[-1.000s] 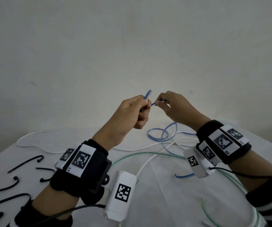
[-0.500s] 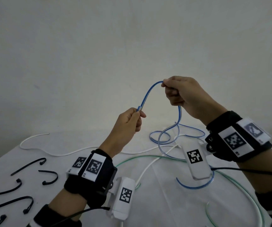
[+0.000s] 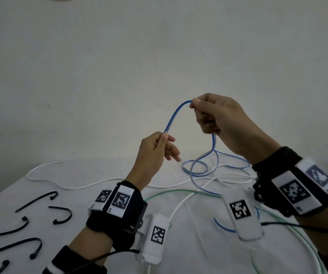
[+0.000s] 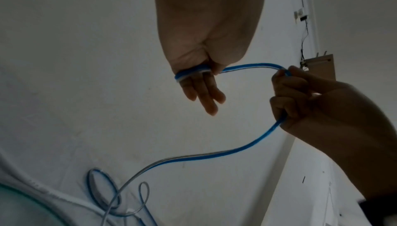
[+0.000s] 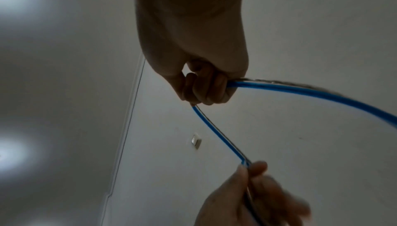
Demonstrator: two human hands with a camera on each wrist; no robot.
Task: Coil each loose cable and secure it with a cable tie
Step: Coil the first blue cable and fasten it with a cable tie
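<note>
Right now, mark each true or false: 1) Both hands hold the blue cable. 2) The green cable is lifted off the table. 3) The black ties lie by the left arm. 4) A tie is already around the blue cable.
1) True: the left hand pinches the blue cable near its end, and the right hand grips it higher up.
2) False: the green cable lies on the table.
3) True: the black ties lie loose there.
4) False: no tie shows on it.

Your left hand (image 4: 199, 70) pinches the end of the blue cable (image 4: 247, 67) between thumb and forefinger, other fingers extended. To its right, your right hand (image 4: 311, 104) grips the same cable, which arcs down to loops on the white table (image 4: 53, 153).
</note>
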